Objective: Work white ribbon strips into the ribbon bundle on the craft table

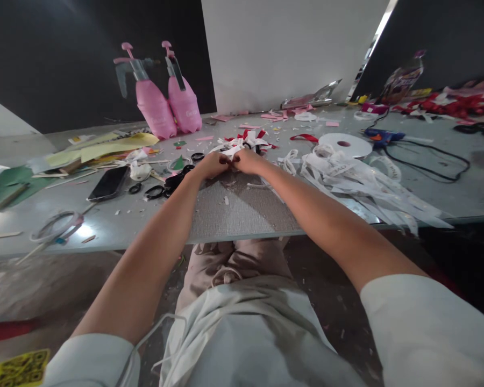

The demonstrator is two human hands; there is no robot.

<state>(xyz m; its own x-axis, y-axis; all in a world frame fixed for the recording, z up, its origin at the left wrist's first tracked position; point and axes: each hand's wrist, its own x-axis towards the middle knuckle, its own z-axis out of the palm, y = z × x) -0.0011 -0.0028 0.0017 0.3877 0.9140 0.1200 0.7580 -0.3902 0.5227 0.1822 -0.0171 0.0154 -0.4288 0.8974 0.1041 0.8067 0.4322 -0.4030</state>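
My left hand and my right hand meet over the middle of the table, fingertips nearly touching. Both are closed in a pinch at a white ribbon, though the fingers hide much of the hold. Just behind them lie red and white ribbon loops. Beside my left wrist are black-handled scissors, partly behind the forearm. A heap of printed white ribbon strips spreads to the right of my right forearm, near a white ribbon roll.
Two pink spray bottles stand at the back left. A phone lies left of the scissors, with yellow paper behind. To the right are a blue glue gun with its black cord, red ribbons and a drink bottle.
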